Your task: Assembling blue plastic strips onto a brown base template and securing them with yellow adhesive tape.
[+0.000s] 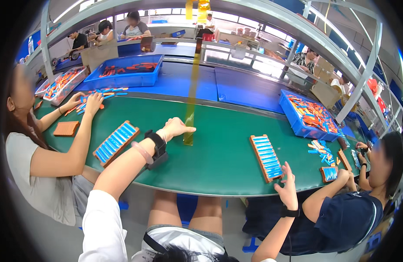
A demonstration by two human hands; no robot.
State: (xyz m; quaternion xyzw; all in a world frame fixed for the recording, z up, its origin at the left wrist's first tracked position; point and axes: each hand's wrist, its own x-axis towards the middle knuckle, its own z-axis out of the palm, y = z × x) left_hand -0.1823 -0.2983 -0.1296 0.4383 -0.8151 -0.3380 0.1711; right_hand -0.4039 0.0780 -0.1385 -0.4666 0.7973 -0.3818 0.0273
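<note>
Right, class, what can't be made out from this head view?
All in the head view:
Left hand: curled fingers, hidden by the hand's own back.
Right hand: contact with the brown rack unclear, fingers too near its corner.
Right blue bin: lower pieces, hidden by its wall.
Left white sleeve: cut off by the lower edge.

- A green table (pixel 227 157) filled the middle of the frame.
- A blue surface (pixel 175 83) ran behind it.
- A grey beam (pixel 273 15) arched across the top.
- Windows (pixel 247 21) lined the upper centre.
- A tube light (pixel 68 11) glowed upper left.
- Grey floor (pixel 133 212) showed below.
</note>
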